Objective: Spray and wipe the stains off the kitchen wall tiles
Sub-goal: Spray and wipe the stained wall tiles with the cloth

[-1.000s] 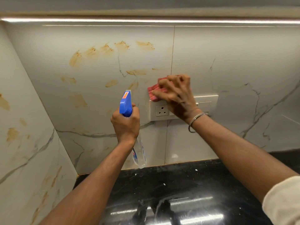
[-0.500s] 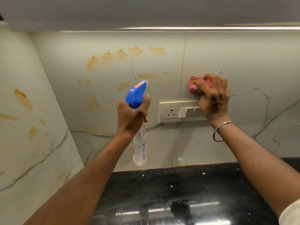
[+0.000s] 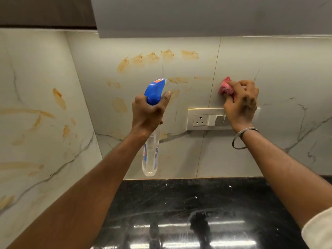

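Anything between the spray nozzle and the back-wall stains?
Nothing visible. The left hand holds the bottle facing the stains; the cloth in the right hand is off to the right.

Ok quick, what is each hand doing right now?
Left hand: closed, holding the spray bottle.
Right hand: closed, holding the pink cloth against the wall tiles.

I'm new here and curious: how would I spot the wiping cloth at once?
Find the cream switch plate on the back wall tiles. Just above it, the right hand grips a crumpled cloth against the tile. It is the only pink thing there.
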